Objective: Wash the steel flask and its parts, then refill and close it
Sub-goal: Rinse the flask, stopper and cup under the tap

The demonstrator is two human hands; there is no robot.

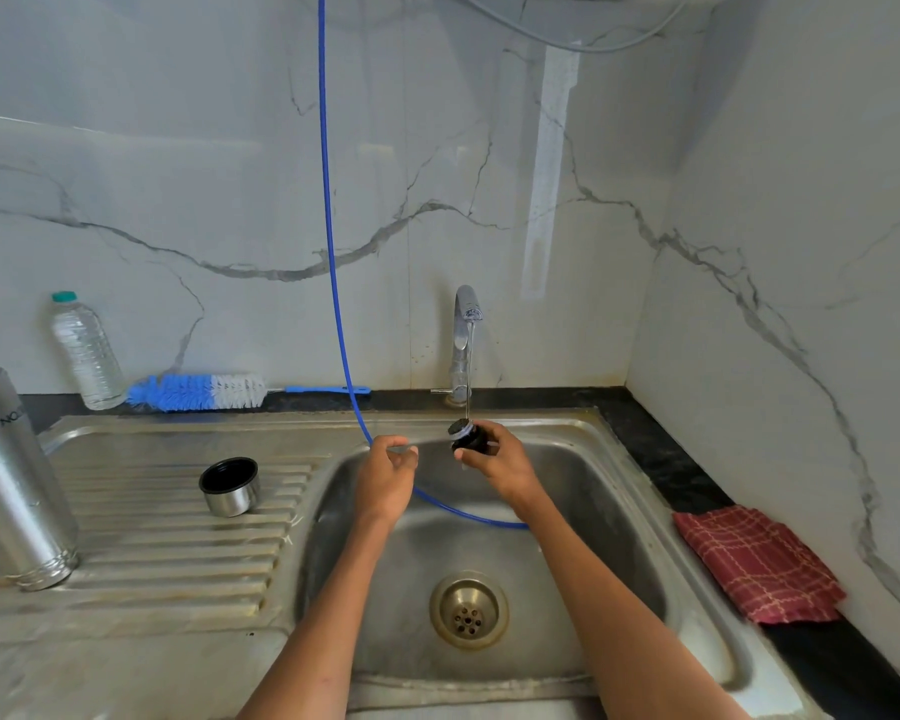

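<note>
1. Nearest the camera lies the steel sink (583,683), its drain strainer (468,609) open in the basin floor; a red checked cloth (759,563) lies on the black counter (661,449) to the right
2. On the ribbed drainboard at left, the steel flask (14,491) stands upside down, mouth on the ribs, and its steel cup cap (230,485) sits open side up, well apart from it
3. Over the basin, the left hand (388,472) hovers with loosely curled fingers holding nothing; a blue hose (333,252) hangs just behind it and trails into the sink
4. The right hand (494,462) has its fingers gripping the black stopper (470,434), tilted beneath the stream from the tap (466,324)
5. Judged step: rinsing the stopper, with flask and cap seemingly washed already
6. Next likely calls for turning the stopper so water reaches its threads, then setting it on the drainboard, with a firm hold on the wet plastic
7. Farthest back, a bottle brush (198,392) and a plastic water bottle (87,350) rest against the marble wall
</note>
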